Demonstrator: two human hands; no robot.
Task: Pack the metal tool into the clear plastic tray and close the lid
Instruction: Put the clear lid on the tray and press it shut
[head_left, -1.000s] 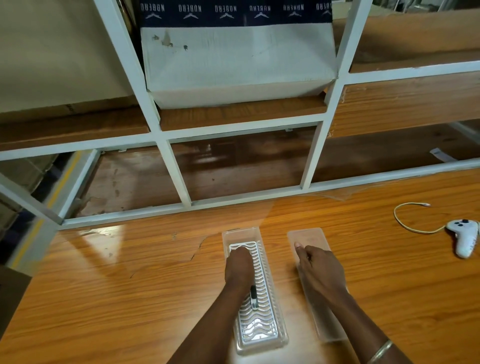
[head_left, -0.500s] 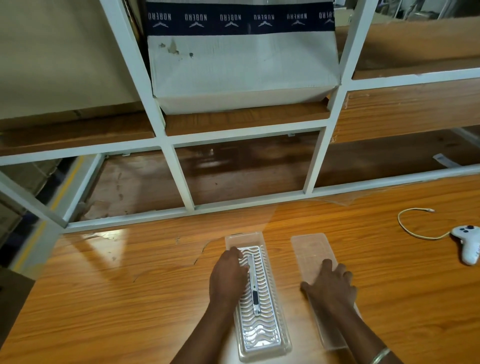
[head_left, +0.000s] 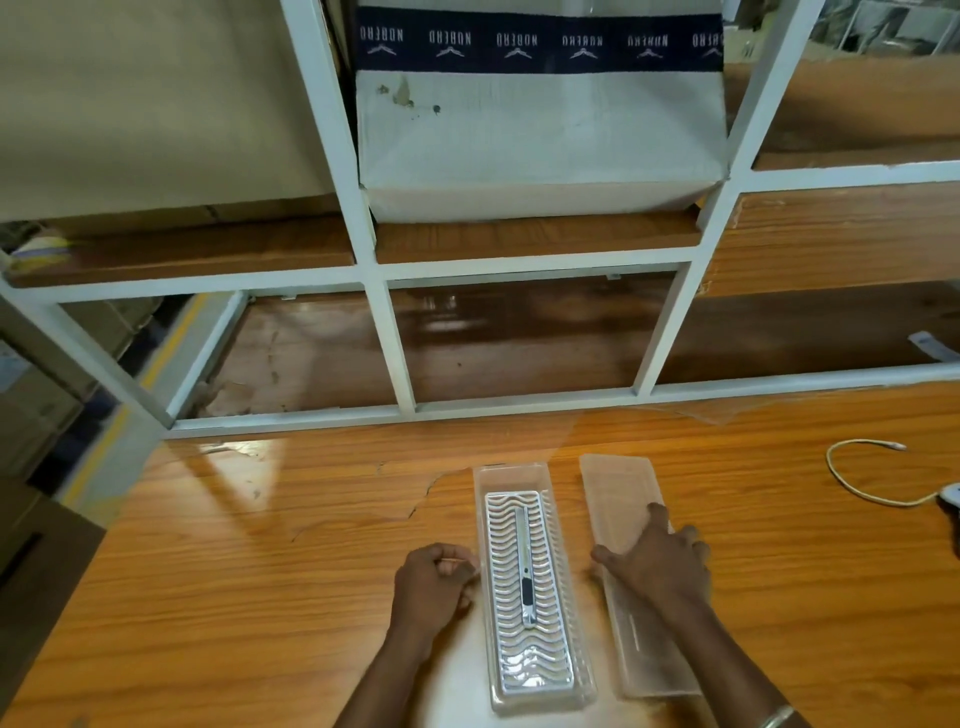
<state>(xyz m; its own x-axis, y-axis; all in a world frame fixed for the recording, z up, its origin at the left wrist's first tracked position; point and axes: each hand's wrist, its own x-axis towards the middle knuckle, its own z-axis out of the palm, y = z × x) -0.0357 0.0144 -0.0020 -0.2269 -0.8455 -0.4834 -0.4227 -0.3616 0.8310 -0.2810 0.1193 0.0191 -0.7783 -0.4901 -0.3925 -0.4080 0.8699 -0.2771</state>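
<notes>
A clear plastic tray (head_left: 579, 639) with a wavy silver insert lies lengthwise on the wooden table. The slim metal tool (head_left: 525, 566) rests along the middle of the insert. My left hand (head_left: 434, 584) is curled into a loose fist beside the tray's left wall, holding nothing. The clear lid (head_left: 618, 493) lies flat on the table to the right of the tray. My right hand (head_left: 657, 564) lies on the lid's middle, fingers spread and thumb hooked over its left edge.
A white metal shelf frame (head_left: 395, 353) rises behind the table with a white-and-navy box (head_left: 540, 130) on it. A yellow cable (head_left: 852, 483) and a white controller (head_left: 950, 493) lie at the table's right edge.
My left hand has let go of the tool and drawn back off the tray to its left side. My right hand slid down the lid and spread over it.
</notes>
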